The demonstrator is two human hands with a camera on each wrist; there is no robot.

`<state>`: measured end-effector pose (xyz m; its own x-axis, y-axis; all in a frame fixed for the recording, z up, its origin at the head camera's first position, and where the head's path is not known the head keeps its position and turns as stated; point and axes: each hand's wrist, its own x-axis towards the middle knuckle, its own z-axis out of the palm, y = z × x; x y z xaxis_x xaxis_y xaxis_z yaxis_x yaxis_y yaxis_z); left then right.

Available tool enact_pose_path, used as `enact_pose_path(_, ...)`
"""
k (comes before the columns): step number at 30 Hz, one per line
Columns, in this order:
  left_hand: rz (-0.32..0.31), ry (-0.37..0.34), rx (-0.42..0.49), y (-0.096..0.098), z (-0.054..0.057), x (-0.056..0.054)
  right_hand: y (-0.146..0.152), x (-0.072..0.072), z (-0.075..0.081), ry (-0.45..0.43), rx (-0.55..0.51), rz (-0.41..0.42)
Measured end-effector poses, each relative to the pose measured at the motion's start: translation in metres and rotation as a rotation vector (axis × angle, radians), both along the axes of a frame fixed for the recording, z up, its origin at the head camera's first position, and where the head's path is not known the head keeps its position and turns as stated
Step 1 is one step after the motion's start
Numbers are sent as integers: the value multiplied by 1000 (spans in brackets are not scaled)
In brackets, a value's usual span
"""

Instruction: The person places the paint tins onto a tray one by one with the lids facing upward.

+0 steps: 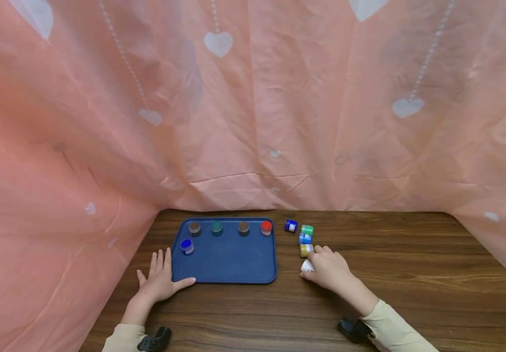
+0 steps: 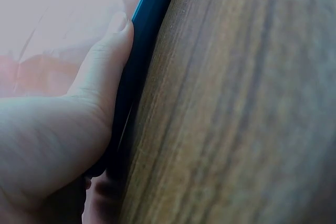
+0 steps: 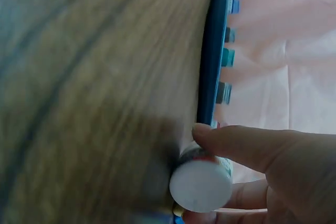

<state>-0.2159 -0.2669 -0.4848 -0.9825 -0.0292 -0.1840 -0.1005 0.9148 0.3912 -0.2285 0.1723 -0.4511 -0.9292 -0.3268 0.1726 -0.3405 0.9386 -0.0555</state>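
A blue tray [image 1: 231, 269] lies on the table, with several small paint jars in it. My left hand [image 1: 158, 283] rests at the tray's front left corner, fingers spread and thumb [image 2: 100, 64] along its front edge. To the right of the tray, my right hand [image 1: 329, 268] holds a white-capped paint jar [image 3: 200, 186] between thumb and fingers. That jar lies tilted on its side at the table surface, its cap toward the right wrist camera. Just beyond it is a yellow paint jar [image 1: 306, 250], close to the fingertips.
Past the yellow jar lie a light blue jar [image 1: 305, 238], a green jar [image 1: 307, 230] and a dark blue jar [image 1: 291, 225]. Inside the tray, a red jar [image 1: 266, 228] stands at the back right and a blue jar [image 1: 187, 246] at the left. A pink curtain [image 1: 297, 122] hangs behind the table.
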Motion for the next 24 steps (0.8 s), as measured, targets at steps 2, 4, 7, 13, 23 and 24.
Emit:
enact_pose_path(2,0,1,1,0,0,0,-2,0,-1,-8,0,12)
enact_pose_path(4,1,4,4,0,1,0,-4,0,-2,-8,-5,24)
enact_pose_path(7,0,1,4,0,2,0,-6,1,-3,11,-9,39)
enact_pose_path(13,-6,2,13,1,1,-1,-9,2,-1,64,-28,77)
enact_pose_path(23,-4,24,29,0,-1,0,-14,-1,-1,106,-47,105)
enact_pose_path(24,-4,31,33,0,-1,-1,-14,-1,0,112,-50,109)
